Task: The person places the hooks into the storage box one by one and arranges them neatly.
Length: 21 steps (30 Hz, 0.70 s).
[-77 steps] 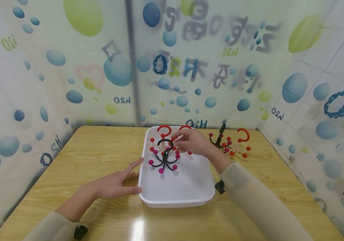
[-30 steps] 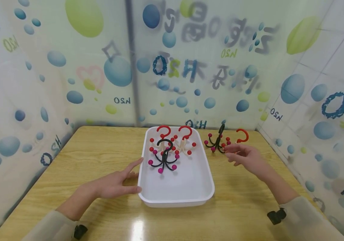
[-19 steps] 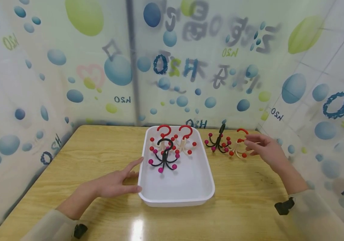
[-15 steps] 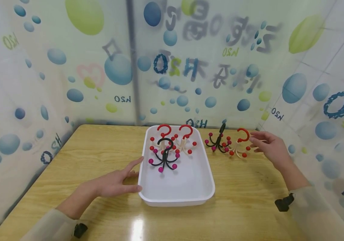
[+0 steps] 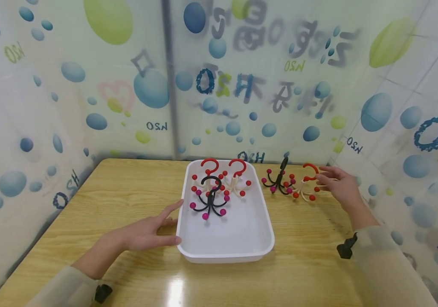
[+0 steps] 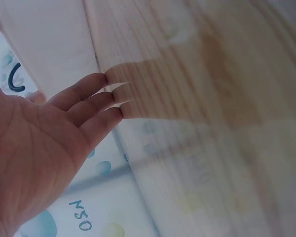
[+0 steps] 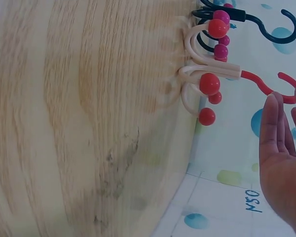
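Observation:
My right hand (image 5: 339,187) reaches the red hook of a cream multi-arm hanger (image 7: 227,70) with red balls, which stands on the table. Its fingers are nearly straight, with the fingertips right at the hook; the right wrist view shows the thumb on the hook's other side. Beside it stands a black hanger (image 5: 279,180) with magenta balls. My left hand (image 5: 146,233) rests its extended fingers and thumb against the left side of a white tray (image 5: 226,258). Inside are another black hanger (image 5: 210,200) and two red-hooked cream ones, the left (image 5: 217,165) partly hidden behind it.
The wooden table (image 5: 126,192) runs back to a wall hung with a bubble-patterned sheet (image 5: 126,64). A similar sheet rises close along the right, near my right hand. Black wrist straps (image 5: 347,246) show at both sleeves.
My right hand has left the tray, where it was at a red-hooked hanger, and moved right to the one on the table. Its fingertips have just closed in on the hook. The left hand stays.

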Tool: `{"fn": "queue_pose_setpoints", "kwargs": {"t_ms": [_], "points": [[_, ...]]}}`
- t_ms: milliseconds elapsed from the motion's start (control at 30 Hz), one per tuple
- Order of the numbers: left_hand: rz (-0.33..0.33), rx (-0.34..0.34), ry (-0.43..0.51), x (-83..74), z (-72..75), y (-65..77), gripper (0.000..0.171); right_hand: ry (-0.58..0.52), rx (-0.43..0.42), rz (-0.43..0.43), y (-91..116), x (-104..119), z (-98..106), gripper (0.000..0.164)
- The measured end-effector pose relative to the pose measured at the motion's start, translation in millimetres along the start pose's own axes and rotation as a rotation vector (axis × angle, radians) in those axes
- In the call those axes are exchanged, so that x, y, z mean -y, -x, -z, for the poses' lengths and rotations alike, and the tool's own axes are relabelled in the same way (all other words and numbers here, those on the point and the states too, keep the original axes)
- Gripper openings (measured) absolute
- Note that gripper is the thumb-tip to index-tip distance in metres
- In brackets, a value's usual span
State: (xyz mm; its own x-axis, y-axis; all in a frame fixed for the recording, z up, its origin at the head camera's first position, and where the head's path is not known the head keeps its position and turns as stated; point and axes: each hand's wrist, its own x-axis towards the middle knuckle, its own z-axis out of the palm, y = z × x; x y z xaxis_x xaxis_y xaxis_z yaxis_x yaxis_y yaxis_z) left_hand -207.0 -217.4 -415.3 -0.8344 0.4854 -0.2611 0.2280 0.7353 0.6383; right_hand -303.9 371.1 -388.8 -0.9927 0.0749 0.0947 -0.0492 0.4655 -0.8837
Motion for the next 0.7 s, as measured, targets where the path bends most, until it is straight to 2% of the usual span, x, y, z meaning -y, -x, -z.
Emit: {"fn": "queue_pose_setpoints", "kwargs": {"t_ms": [300, 467, 700], "points": [[-0.003, -0.004, 0.009, 0.2, -0.1, -0.4, 0.106, -0.017, -0.021, -0.029, -6.9, 3.8, -12.3, 0.057], [0.000, -0.005, 0.004, -0.2, 0.1, -0.3, 0.106, -0.001, -0.060, -0.039, -9.1, 5.5, -18.3, 0.052], [0.005, 0.000, 0.000, -1.1, 0.2, 0.2, 0.106, 0.001, -0.089, -0.023, -9.7, 1.4, -17.5, 0.052]]}}
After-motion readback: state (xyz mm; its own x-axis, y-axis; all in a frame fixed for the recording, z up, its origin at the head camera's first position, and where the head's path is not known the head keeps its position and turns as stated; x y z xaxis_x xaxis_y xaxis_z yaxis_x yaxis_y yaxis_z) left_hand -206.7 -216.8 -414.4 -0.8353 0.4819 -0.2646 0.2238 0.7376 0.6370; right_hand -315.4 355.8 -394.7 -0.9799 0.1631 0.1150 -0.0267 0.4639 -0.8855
